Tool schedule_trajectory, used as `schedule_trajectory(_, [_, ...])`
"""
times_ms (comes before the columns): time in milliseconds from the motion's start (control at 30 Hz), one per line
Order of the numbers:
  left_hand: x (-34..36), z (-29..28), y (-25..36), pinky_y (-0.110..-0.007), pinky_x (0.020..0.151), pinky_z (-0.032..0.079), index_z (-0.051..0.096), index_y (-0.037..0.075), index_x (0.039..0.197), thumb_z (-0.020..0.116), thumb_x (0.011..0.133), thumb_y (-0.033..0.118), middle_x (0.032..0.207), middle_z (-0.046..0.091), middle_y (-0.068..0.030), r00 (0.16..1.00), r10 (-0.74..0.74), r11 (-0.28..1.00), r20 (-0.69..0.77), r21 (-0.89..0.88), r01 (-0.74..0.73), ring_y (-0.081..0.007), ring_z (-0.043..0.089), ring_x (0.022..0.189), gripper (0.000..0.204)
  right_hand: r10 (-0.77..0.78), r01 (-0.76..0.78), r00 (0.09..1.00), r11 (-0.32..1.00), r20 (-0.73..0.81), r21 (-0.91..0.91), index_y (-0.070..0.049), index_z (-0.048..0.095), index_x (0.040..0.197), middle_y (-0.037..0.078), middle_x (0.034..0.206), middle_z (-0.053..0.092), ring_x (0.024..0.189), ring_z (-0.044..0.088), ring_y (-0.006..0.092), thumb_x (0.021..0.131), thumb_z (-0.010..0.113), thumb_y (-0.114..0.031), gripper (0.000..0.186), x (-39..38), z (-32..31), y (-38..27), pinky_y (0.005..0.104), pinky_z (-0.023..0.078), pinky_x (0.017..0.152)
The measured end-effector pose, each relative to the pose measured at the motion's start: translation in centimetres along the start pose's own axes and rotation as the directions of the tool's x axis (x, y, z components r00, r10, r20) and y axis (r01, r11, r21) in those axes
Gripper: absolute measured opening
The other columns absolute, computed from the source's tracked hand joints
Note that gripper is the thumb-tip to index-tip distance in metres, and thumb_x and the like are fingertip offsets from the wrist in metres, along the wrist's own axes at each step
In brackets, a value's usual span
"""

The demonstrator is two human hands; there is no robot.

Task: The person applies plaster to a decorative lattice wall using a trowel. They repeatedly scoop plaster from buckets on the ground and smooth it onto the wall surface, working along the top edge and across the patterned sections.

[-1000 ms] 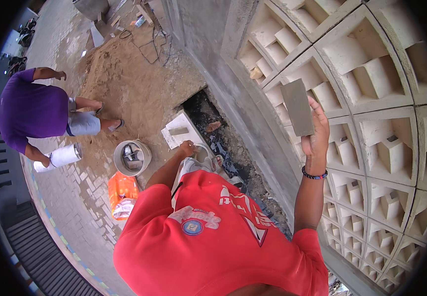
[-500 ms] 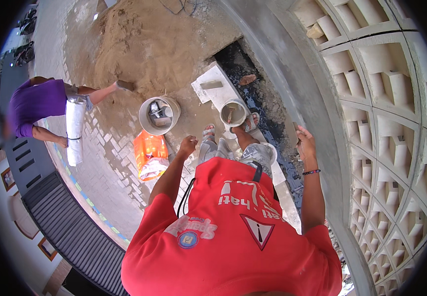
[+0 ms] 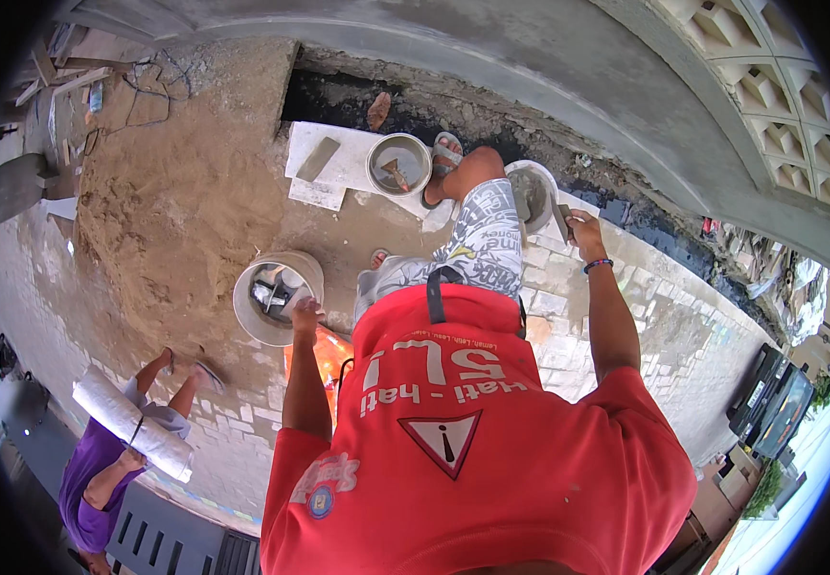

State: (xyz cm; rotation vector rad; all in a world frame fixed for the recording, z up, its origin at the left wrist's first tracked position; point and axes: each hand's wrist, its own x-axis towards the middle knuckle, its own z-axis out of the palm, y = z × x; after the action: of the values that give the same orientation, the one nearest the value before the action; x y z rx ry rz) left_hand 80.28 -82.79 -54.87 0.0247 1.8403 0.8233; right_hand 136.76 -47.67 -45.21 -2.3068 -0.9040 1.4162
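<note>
My right hand [image 3: 585,236] is closed round a small, thin, flat grey plate [image 3: 562,220], perhaps a scraper, held beside the rim of a white bucket [image 3: 551,172] with grey wet mix in it. My left hand [image 3: 306,314], fingers curled, is at the right edge of a larger pale bucket [image 3: 246,321] holding several tools; anything inside its grasp is hidden. Near my foot, another bucket [image 3: 373,178] contains greyish liquid and a brush [image 3: 396,174]. It stands on a white slab [image 3: 305,144] bearing a grey rectangular block [image 3: 318,159].
An open ditch [image 3: 338,101] with dark water runs along the grey wall [image 3: 491,57]. A sand heap [image 3: 147,220] lies left. An orange bag [image 3: 302,374] is partly behind my left arm. At lower left, a person in purple [image 3: 99,470] carries a white roll [image 3: 132,422].
My view and body have turned to the right. My right hand has come from near the wall to the white bucket with the plate. The person in purple has walked on with the roll.
</note>
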Motion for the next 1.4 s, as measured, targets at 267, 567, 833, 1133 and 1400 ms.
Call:
schedule_trajectory(267, [-6.2, -10.1, -15.0, -0.034, 0.058, 0.058, 0.062, 0.0, 0.111, 0.054, 0.092, 0.016, 0.091, 0.063, -0.0099, 0.975, 0.065, 0.877, 0.211, 0.454, -0.156, -0.0195, 0.063, 0.075, 0.026, 0.099, -0.101, 0.994, 0.994, 0.048, 0.035, -0.007, 0.061, 0.12, 0.003, 0.078, 0.065, 0.052, 0.052, 0.01, 0.086, 0.064, -0.005, 0.034, -9.2, 1.9, 9.8, 0.026, 0.04, 0.044])
schedule_trajectory(567, [-11.7, 2.3, -3.1, -0.023, 0.048, 0.045, 0.051, 0.002, 0.128, 0.044, 0.1, 0.013, 0.098, 0.066, -0.0068, 0.997, -0.075, 0.997, 0.015, 0.012, 0.075, -0.0112, 0.061, 0.058, 0.032, -0.361, 0.503, 0.852, 0.765, 0.379, -0.402, -0.007, 0.065, 0.116, 0.019, 0.108, 0.068, 0.096, 0.067, 0.0316, 0.08, 0.069, -0.02, 0.038, -1.6, 19.9, 1.3, 0.0414, 0.052, 0.085])
schedule_trajectory(833, [-12.9, 14.8, -9.5, -0.021, 0.048, 0.042, 0.053, 0.007, 0.123, 0.056, 0.098, 0.019, 0.097, 0.068, -0.0056, 0.981, -0.149, 0.973, 0.121, -0.157, 0.167, -0.0091, 0.058, 0.058, 0.028, -0.561, 0.721, 0.692, 0.495, 0.455, -0.485, -0.002, 0.063, 0.11, 0.023, 0.1, 0.067, 0.097, 0.065, 0.0383, 0.082, 0.06, -0.012, 0.03, 7.1, 41.4, -3.7, 0.0457, 0.052, 0.086])
schedule_trajectory(1133, [-12.3, 17.7, -11.8, -0.021, 0.045, 0.041, 0.05, 0.001, 0.123, 0.052, 0.099, 0.017, 0.099, 0.068, -0.0093, 0.995, -0.068, 0.978, -0.067, -0.203, 0.053, -0.0093, 0.06, 0.055, 0.028, -0.698, 0.798, 0.586, 0.406, 0.412, -0.446, -0.001, 0.068, 0.089, 0.023, 0.085, 0.068, 0.081, 0.069, 0.0386, 0.085, 0.053, -0.011, 0.018, 10.5, 44.6, -2.4, 0.0484, 0.056, 0.071])
schedule_trajectory(1400, [-11.5, 17.8, -11.1, -0.022, 0.046, 0.044, 0.05, 0.005, 0.124, 0.048, 0.1, 0.016, 0.099, 0.068, -0.0087, 0.981, -0.184, 0.983, 0.065, 0.031, 0.182, -0.0115, 0.062, 0.057, 0.026, -0.432, 0.376, 0.866, 0.895, 0.253, 0.24, -0.003, 0.062, 0.122, 0.015, 0.09, 0.068, 0.074, 0.065, 0.0251, 0.088, 0.056, -0.012, 0.035, 3.8, 25.8, 2.6, 0.0357, 0.052, 0.072])
